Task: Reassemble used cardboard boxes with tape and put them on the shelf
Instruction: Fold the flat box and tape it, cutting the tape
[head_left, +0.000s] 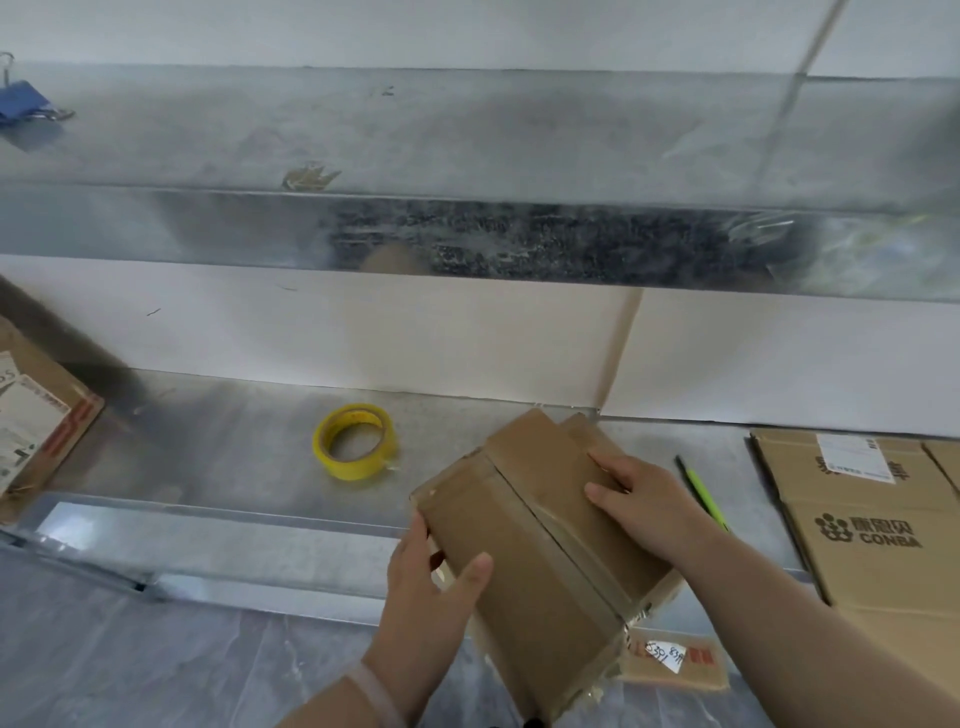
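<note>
Fingers (609, 463) hold cardboard box (519, 564), long axis far-left to near-right.

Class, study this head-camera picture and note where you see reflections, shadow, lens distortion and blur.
Head view: the upper shelf front shows blotchy reflections; a soft shadow darkens the lower shelf at its left end; the wide-angle lens slightly bends the shelf edges; the yellow tape roll and cardboard box look sharp; the blue binder clip is smeared.
</note>
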